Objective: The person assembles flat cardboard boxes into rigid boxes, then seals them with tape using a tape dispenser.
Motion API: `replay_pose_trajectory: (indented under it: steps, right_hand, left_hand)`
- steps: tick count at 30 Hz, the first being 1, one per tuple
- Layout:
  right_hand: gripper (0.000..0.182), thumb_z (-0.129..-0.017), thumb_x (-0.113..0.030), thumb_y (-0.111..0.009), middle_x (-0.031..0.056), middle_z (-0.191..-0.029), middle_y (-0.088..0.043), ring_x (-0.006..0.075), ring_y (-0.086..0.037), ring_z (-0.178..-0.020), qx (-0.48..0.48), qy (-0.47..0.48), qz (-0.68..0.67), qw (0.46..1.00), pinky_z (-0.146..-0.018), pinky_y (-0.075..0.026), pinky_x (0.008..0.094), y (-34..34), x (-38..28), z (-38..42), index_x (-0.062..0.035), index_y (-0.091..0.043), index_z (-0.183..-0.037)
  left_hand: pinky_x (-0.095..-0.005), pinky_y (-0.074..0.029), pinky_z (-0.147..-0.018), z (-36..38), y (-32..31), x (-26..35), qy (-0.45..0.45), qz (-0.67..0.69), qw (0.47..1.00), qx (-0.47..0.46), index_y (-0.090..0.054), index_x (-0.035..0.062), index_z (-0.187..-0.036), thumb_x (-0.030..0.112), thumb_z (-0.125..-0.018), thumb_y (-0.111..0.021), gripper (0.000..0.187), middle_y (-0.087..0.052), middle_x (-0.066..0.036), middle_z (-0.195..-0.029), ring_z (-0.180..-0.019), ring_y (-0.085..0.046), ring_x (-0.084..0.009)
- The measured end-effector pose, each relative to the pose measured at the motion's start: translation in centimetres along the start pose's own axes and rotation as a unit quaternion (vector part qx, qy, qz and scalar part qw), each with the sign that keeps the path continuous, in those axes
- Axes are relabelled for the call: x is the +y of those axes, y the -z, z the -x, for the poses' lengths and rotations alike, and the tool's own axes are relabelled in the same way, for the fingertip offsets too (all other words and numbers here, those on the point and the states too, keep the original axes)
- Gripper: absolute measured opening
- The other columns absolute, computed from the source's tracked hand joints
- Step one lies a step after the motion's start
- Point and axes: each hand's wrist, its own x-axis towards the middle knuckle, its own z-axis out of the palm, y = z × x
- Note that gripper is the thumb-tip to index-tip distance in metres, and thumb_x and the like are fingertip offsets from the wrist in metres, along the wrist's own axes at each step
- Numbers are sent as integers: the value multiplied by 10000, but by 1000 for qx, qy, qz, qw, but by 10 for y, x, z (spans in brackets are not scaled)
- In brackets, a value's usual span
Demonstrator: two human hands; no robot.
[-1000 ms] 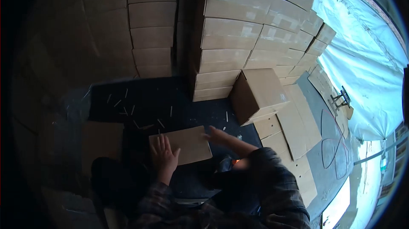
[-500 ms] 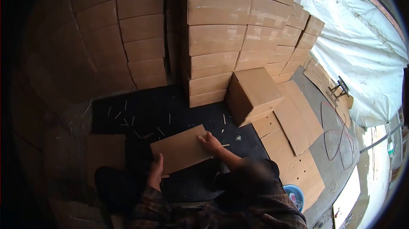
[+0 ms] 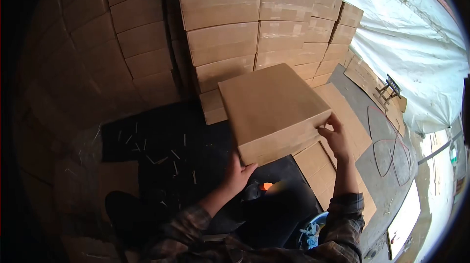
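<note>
Sleeves: plaid, on both forearms, the right sleeve [image 3: 345,219] pushed up below the elbow.
Basin: a blue one [image 3: 321,221] near the right forearm, holding bluish material.
Orange item: a small bright piece [image 3: 266,186] between the left hand and the basin.
Left hand: at the near left lower corner of the box, thumb [image 3: 248,169] spread apart along its near face; the other fingers are mostly hidden, so their grip cannot be told [image 3: 237,176].
Right hand: at the near right corner, fingers bent and partly open, gripping the edge [image 3: 338,138].
Held box: a closed cardboard box [image 3: 276,106] between both hands, top face up, in front of the stacked boxes; whether anything supports it underneath cannot be told.
Floor: a dark mat [image 3: 161,140] at left with pale strips [image 3: 176,167] scattered over it; flat cardboard [image 3: 346,116] at right.
Stacks: cardboard boxes [image 3: 220,6] beyond, in tall rows.
Far right: a looped red cord [image 3: 370,140], a small stool [image 3: 390,86] and white sheeting [image 3: 406,42].
</note>
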Motion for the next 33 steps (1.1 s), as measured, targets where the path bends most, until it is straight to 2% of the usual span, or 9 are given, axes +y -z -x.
replay_pose_trajectory:
  steps: [4,7,11,16,23,26,27,29,33]
  right_hand:
    - [517,-682,93,-515,20,-983,-631,146,-573,-953,63,-46,-93,993,-858,-451,288,43,59,-34,-44,-598,-1173]
    - [510,-698,111,-490,28,-1013,-645,138,-598,-936,74,-29,-126,989,-841,-457,268,57,93,-73,-51,-605,-1167]
    - [494,-760,127,-461,12,-1046,-645,130,-609,-952,88,-25,-133,987,-845,-461,254,63,128,-131,-61,-591,-1198]
    - [336,-803,95,-505,49,-1030,-560,162,-535,-958,139,-151,-43,978,-852,-443,293,38,201,-180,-45,-481,-1107]
    - [343,-828,84,-507,75,-1036,-546,180,-532,-946,159,-114,-67,978,-859,-441,322,29,260,-208,-28,-421,-1141]
    - [455,-925,-42,-492,143,-1214,-517,200,-508,-1084,178,-116,-147,966,-946,-408,341,35,328,-204,-22,-338,-1353]
    - [563,-950,-152,-504,164,-1321,-484,232,-481,-1170,113,-114,15,987,-993,-375,343,30,307,-182,-64,-257,-1449]
    - [716,-910,-303,-575,201,-1417,-416,303,-498,-1181,-6,-280,75,957,-877,-473,439,6,263,-132,-111,-210,-1495]
    - [500,-885,-341,-585,2,-854,-563,103,-547,-780,-84,-253,100,959,-520,-454,278,-27,284,-54,-114,-492,-1321]
  left_hand:
    - [-383,-235,-1140,-71,-53,-43,-88,-104,991,-18,-18,24,-1491,13,-810,-689,956,-125,-225,-1540,-1422,-191,-347]
    - [-395,-360,-1082,-119,-78,-58,-154,-163,975,6,6,108,-1509,-69,-796,-666,996,-163,-166,-1529,-1404,-231,-304]
    - [-354,-177,-1160,-169,-90,-77,-122,-166,978,-23,2,-1,-1486,21,-797,-680,969,-70,-227,-1554,-1444,-113,-341]
    - [-363,-194,-1156,-209,-94,-108,-64,-198,978,-31,38,62,-1501,28,-802,-658,987,-51,-241,-1552,-1439,-119,-361]
    - [-384,-276,-1124,-206,-78,-115,2,-232,970,-72,-31,71,-1507,126,-838,-618,892,-221,-272,-1500,-1385,-266,-391]
    - [-389,-342,-1082,-185,-39,-118,33,-302,941,-149,-221,43,-1478,249,-845,-640,786,-370,-257,-1433,-1311,-391,-379]
    - [-390,-376,-1055,-177,-14,-112,53,-327,923,-195,-275,63,-1469,286,-854,-645,751,-422,-256,-1403,-1264,-456,-384]
    - [-382,-442,-989,-150,77,-47,154,-344,886,-269,-443,18,-1372,334,-850,-642,642,-567,-251,-1256,-1156,-564,-355]
    - [-378,-476,-942,-99,242,-2,167,-445,871,-128,-512,-5,-1300,327,-830,-655,594,-606,-217,-1211,-1104,-600,-317]
